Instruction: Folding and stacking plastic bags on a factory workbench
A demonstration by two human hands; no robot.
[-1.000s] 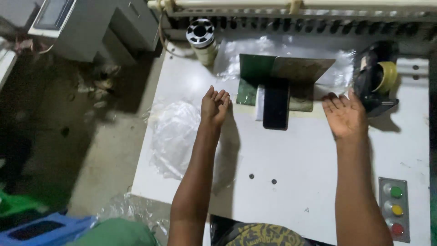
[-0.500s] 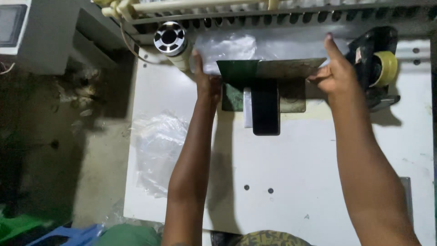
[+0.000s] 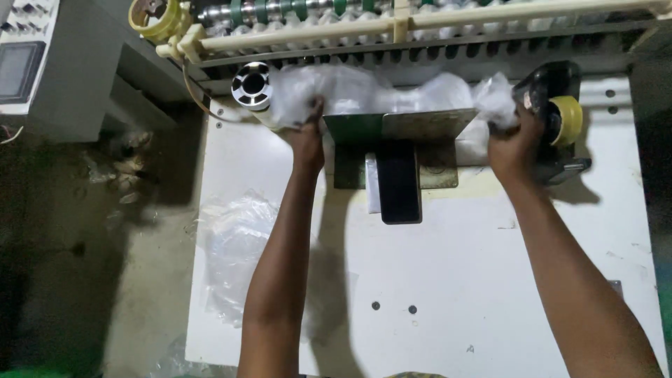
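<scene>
So both arms are stretched out across the white table (image 3: 490,280) toward the machine at the far edge. The left hand (image 3: 308,136) is curled shut on the left end of a crumpled clear plastic bag (image 3: 378,94), fingers dug into the film just right of a round metal spool (image 3: 252,85). The right hand (image 3: 511,140) is clenched on the other end of the same bag, gripping a bunched-up wad of it right beside a black tape dispenser (image 3: 553,119) with a yellow roll (image 3: 568,120) on it. Can't really tell if the right hand touches the dispenser or just sits up against it.

The bag itself runs sideways between the two hands, lying behind a green and bare-metal angle bracket (image 3: 395,129) that stands upright near the middle of the table's far side. It sits just below the machine's cream-coloured bar (image 3: 434,17) and the row of slots under that, with green rollers (image 3: 280,10) visible above.

In front of the bracket a dark phone-like slab (image 3: 399,183) lies flat on the bracket's base, between the two forearms. Off the table's left edge hangs another sheet of clear plastic (image 3: 234,252), loose and wrinkled, well apart from both hands. Further left is a grey control box (image 3: 49,66) over a dirty concrete floor (image 3: 98,266).
</scene>
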